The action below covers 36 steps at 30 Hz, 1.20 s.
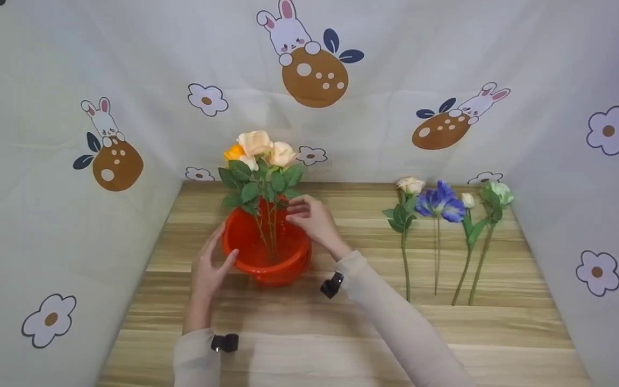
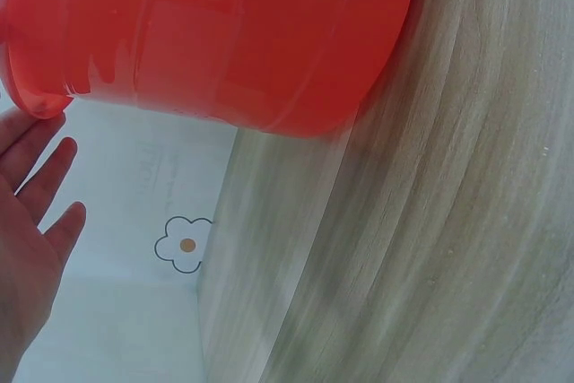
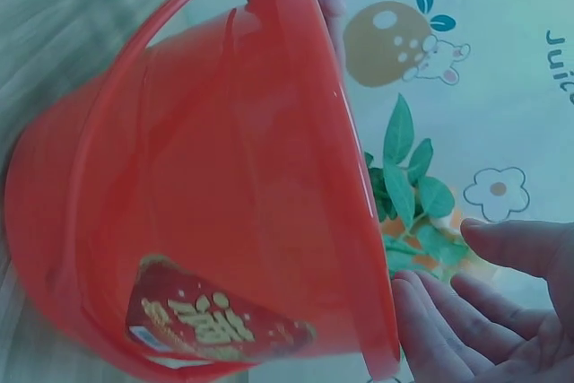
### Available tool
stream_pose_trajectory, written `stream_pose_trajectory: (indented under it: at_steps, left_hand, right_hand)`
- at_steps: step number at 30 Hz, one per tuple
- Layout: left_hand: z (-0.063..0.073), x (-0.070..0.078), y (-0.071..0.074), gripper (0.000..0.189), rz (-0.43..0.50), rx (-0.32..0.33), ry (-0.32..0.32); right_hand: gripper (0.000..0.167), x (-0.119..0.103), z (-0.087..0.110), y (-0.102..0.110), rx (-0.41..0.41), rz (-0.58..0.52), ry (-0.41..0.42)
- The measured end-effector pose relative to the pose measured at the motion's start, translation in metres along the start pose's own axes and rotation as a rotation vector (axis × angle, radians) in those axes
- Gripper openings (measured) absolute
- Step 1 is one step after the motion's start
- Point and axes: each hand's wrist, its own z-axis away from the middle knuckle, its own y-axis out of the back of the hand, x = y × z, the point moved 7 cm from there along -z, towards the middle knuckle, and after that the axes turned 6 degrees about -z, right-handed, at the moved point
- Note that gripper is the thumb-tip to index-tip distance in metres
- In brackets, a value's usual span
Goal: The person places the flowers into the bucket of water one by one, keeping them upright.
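Note:
A red bucket (image 1: 282, 275) stands on the wooden table, holding artificial flowers: peach roses (image 1: 256, 143) and an orange bloom (image 1: 232, 152), their stems leaning inside it. My left hand (image 1: 210, 272) is at the bucket's left side, thumb and fingers spread; in the left wrist view its fingertips are right at the rim. At the right side, my right hand (image 1: 315, 219) has its fingers close to the rim and the lower leaves (image 3: 408, 190), with no stem between thumb and fingers. The right wrist view shows the bucket's handle (image 3: 76, 213) and a dark red label (image 3: 206, 316).
To the right on the table (image 1: 352, 333) lie a cream rose (image 1: 410, 185), a purple-blue flower (image 1: 441, 203), a white tulip-like bud (image 1: 467, 200) and a pale green flower (image 1: 501, 192), side by side. Patterned cloth (image 1: 374, 123) encloses the back and sides.

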Motion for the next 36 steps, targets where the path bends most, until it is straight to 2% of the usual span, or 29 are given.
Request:
stream_pose_trajectory:
  at_steps: [8, 18, 28, 36]
  left_hand:
    - [0.0, -0.001, 0.0, 0.061, 0.012, -0.007, 0.009]
    - [-0.001, 0.0, 0.0, 0.061, -0.001, 0.012, -0.015]
    - [0.0, 0.001, 0.001, 0.061, -0.008, 0.0, 0.007]
    - [-0.001, 0.001, 0.001, 0.062, -0.002, -0.013, 0.013]
  right_hand:
    - [0.031, 0.003, 0.006, 0.023, 0.054, -0.068, 0.011]
    - [0.031, 0.007, 0.01, 0.062, 0.135, -0.077, 0.064]
    - [0.033, 0.025, 0.013, 0.11, 0.204, -0.079, 0.015]
    - [0.033, 0.045, 0.023, 0.146, 0.252, -0.14, -0.042]
